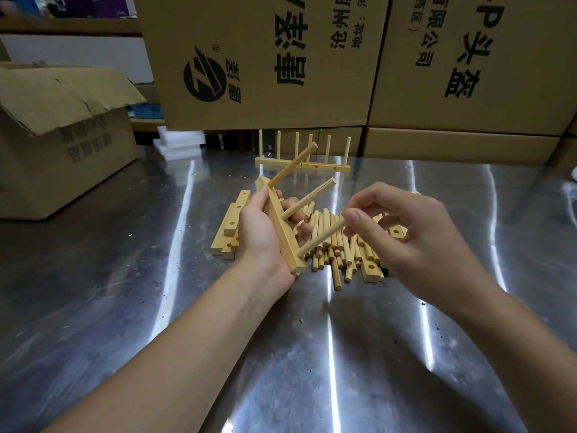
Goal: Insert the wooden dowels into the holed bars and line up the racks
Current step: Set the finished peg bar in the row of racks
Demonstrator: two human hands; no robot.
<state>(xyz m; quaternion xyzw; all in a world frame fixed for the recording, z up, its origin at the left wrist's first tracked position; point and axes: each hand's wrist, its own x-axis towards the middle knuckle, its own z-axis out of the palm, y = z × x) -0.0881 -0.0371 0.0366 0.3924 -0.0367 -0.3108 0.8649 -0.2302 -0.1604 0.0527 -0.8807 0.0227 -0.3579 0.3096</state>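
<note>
The right hand (415,235) is pinching the outer end of a wooden dowel (321,237) between thumb and fingertips, so its grip is clenched on that dowel. The dowel's other end is meeting the lowest hole of a holed bar (282,229), near the end closest to the viewer. How deep it is sitting cannot be told.

The left hand (260,235) is wrapping the bar's middle, thumb in front and fingers curling behind. Its grip is grasping the bar and holding it tilted above the table (312,354). Two seated dowels (307,198) are jutting from the bar's upper holes, up and to the right.

The pieces look light, stiff and smooth, so a fingertip pinch should be enough. Pinching nearer the hole would probably steer the dowel straighter.

Beneath the hands, a pile of loose dowels (331,248) is lying on the table, with spare bars (231,226) just left of it. Farther back, finished racks (324,167) are standing upright in front of cardboard boxes (265,57).
</note>
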